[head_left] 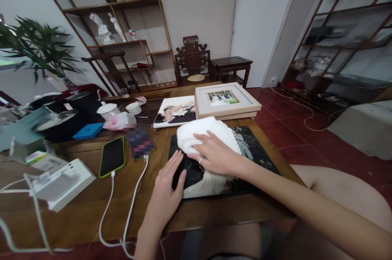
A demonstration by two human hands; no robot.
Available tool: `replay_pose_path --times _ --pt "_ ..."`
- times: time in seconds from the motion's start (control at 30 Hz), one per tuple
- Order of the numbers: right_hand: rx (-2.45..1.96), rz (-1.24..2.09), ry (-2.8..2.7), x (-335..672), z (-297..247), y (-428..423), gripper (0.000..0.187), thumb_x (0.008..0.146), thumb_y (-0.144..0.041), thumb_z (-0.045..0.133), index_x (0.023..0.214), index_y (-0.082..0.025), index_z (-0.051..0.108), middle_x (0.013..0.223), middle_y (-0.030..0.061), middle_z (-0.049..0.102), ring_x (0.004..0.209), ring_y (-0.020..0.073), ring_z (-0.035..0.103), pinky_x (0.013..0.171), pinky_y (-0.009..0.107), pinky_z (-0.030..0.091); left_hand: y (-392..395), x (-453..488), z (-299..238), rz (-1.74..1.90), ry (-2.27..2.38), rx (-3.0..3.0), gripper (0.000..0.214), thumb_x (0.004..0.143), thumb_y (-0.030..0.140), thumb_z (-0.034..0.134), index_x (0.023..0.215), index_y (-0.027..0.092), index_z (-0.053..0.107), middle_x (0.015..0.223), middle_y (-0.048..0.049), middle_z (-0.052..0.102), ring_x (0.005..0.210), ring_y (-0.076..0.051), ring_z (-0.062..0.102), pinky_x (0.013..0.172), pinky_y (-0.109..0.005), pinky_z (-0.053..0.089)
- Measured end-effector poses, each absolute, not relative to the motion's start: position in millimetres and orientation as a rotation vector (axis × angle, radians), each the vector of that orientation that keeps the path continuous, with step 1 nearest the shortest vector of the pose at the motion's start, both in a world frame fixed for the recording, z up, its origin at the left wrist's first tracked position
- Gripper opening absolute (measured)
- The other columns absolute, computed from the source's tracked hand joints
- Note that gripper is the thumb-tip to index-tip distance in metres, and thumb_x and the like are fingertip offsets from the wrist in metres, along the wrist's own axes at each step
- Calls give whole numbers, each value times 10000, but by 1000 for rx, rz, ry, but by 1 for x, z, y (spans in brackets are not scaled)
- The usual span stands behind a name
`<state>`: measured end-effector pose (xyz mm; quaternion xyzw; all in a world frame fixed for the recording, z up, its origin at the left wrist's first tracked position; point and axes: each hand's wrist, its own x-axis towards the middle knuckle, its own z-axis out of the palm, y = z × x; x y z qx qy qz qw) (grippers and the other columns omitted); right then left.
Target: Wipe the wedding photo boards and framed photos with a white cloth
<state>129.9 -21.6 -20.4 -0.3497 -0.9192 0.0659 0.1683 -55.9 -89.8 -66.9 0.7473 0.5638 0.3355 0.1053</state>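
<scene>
The right hand (214,154), its grip spread loosely, rests on a white cloth (222,131) atop the dark photo panel (261,158) on the tabletop (232,213), while the left hand (167,186) (grip open, holding nothing) lies along the panel's left edge.

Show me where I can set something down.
Bare table lies between the white block and phone cable, and narrowly along the near edge, bordering the photo board. It's crowded around the black pot and framed picture.

Cloth (211,129): fluffy textile, matt
Photo panel (260,158): smooth, looks glossy
Table (229,211): wood, slight sheen
Power strip (75,184): smooth plastic
Phone screen (112,156): glossy
</scene>
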Motion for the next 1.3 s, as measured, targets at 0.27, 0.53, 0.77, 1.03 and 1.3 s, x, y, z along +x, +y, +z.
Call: replay_pose_path --times 0.27,0.53,0.77,1.03,1.3 --pt "-881 179 -2702 91 -10 4 364 965 -355 367 1036 -157 664 1161 162 637 1137 287 543 982 484 350 -88 -57 -68 976 1672 2233 409 903 322 455 1250 136 565 1316 -139 566 1257 -265 491 1041 -468 401" --pt "-935 203 -2699 113 -17 -9 349 962 -311 380 1110 -120 631 1274 191 566 1284 285 410 1068 515 247 -89 -57 -69 985 1655 2221 428 908 326 450 1281 136 536 1343 -135 542 1280 -247 467 1072 -447 371" --pt "-1091 216 -2585 169 -23 -20 361 957 -350 389 1043 -129 661 1331 189 522 1307 267 386 1090 507 239 -89 -57 -69 993 1646 2202 407 914 313 444 1273 145 536 1376 -118 513 1308 -227 432 1086 -449 353" --pt "-1297 58 -2444 235 -38 -23 400 960 -393 335 930 -162 660 1338 163 521 1256 315 440 1046 545 324 -89 -56 -68 989 1657 2194 409 915 325 440 1270 148 539 1379 -115 510 1311 -223 428 1092 -455 346" --pt "-1284 -81 -2461 248 -46 -52 327 944 -322 388 830 -163 650 1346 178 509 1292 287 408 1076 564 273 -88 -57 -69 998 1655 2212 403 912 317 443 1262 148 546 1370 -119 519 1303 -229 440 1087 -453 354"
